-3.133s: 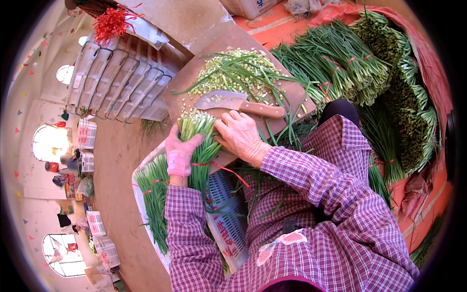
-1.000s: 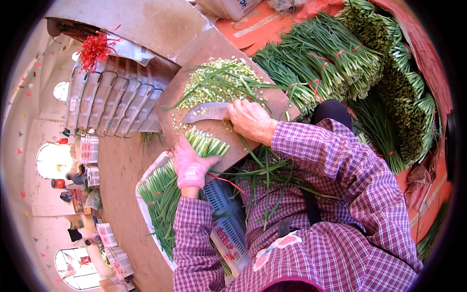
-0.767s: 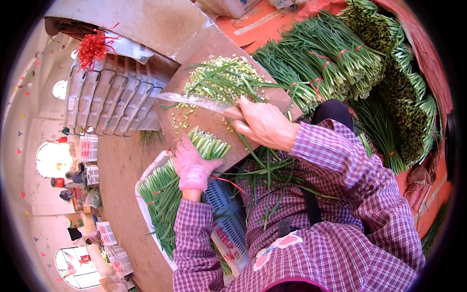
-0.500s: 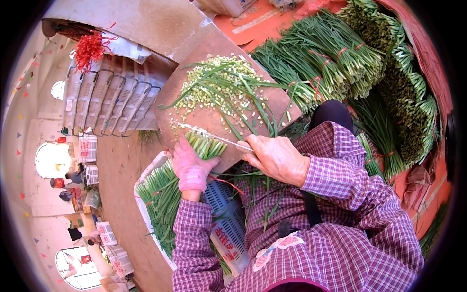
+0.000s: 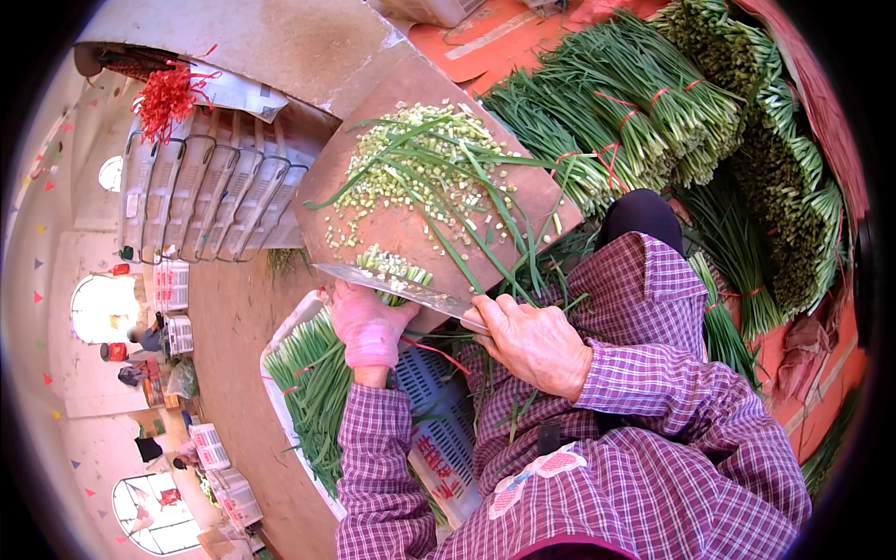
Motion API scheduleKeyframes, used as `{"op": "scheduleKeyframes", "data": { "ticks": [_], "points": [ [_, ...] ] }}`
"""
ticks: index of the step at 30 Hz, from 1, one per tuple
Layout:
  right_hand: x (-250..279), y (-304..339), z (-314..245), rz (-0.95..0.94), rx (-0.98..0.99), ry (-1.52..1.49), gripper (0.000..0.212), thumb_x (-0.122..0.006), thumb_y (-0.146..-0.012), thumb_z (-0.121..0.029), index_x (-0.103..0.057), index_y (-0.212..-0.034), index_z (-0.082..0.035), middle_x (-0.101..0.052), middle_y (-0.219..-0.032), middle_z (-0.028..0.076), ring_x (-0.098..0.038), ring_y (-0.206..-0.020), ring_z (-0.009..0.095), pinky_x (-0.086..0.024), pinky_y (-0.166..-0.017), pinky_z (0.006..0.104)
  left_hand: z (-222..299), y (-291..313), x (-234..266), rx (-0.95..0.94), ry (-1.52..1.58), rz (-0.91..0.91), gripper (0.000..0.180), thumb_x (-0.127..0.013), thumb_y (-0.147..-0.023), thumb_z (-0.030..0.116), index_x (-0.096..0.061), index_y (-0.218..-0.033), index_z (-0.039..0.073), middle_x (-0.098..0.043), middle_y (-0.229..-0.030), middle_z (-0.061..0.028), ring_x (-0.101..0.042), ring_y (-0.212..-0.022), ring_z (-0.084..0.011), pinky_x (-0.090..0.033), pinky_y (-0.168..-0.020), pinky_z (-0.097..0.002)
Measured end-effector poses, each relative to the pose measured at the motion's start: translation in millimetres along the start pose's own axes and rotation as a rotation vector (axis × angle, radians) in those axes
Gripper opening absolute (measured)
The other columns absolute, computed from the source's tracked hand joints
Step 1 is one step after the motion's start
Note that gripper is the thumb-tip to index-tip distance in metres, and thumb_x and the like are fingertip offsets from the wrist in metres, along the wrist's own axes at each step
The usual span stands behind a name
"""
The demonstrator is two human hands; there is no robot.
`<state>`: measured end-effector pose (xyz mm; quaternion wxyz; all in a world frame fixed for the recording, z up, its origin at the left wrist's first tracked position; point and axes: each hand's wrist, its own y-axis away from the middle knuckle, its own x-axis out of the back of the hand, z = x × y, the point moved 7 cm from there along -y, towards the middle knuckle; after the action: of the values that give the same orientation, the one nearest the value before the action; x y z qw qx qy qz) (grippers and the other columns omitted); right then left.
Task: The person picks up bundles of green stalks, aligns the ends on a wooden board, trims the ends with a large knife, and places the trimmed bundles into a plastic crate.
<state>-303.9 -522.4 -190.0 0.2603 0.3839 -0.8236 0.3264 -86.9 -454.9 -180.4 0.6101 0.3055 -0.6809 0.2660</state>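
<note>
My left hand (image 5: 366, 327), in a pink glove, is closed round a bunch of garlic chives at the near left edge of a brown cutting board (image 5: 392, 229). The bunch is mostly hidden by the glove and the blade. My right hand (image 5: 537, 343) grips a knife (image 5: 397, 289) by its handle, the broad blade lying across the board's near edge, just past the gloved fingers. Freshly cut stem ends (image 5: 394, 265) rest in a row beyond the blade. Farther back spreads a heap of chopped pale stems (image 5: 411, 159) with long green leaves over it.
Below my left hand stands a crate (image 5: 439, 378) with more chives (image 5: 313, 373) beside it. Tied bundles of chives (image 5: 625, 103) lie on red sheeting at the right. Stacked crates (image 5: 205, 187) with red ties (image 5: 168, 98) on top stand at the left.
The knife has come through the bunch, and its stem ends now lie cut off on the board. My right hand has moved slightly nearer to me, and the blade shows more of its flat side.
</note>
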Motion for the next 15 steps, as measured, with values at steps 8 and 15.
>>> {"op": "scheduleKeyframes", "data": {
  "ticks": [8, 15],
  "points": [
    [-12, 0, -2, 0.049, -0.038, 0.127, 0.026, -0.051, -0.098, -0.028, -0.050, -0.100, -0.002, -0.051, -0.067, 0.010, -0.058, -0.046, 0.024, -0.046, -0.039, 0.0347, 4, 3, 7, 0.004, -0.004, 0.029, 0.104, -0.086, -0.050, 0.049, -0.043, -0.129, -0.003, -0.052, -0.119, -0.0177, -0.053, -0.112, -0.0346, -0.043, -0.097, -0.0407],
    [-10, -12, -4, -0.051, -0.069, 0.068, 0.023, -0.049, -0.098, -0.026, -0.047, -0.091, -0.004, -0.054, -0.058, 0.011, -0.061, -0.048, 0.027, -0.048, -0.041, 0.0363, 6, 6, 7, -0.054, 0.002, 0.121, 0.102, -0.088, -0.048, 0.045, -0.044, -0.126, -0.002, -0.055, -0.115, -0.0182, -0.056, -0.105, -0.0358, -0.045, -0.092, -0.0416]
  ]
}}
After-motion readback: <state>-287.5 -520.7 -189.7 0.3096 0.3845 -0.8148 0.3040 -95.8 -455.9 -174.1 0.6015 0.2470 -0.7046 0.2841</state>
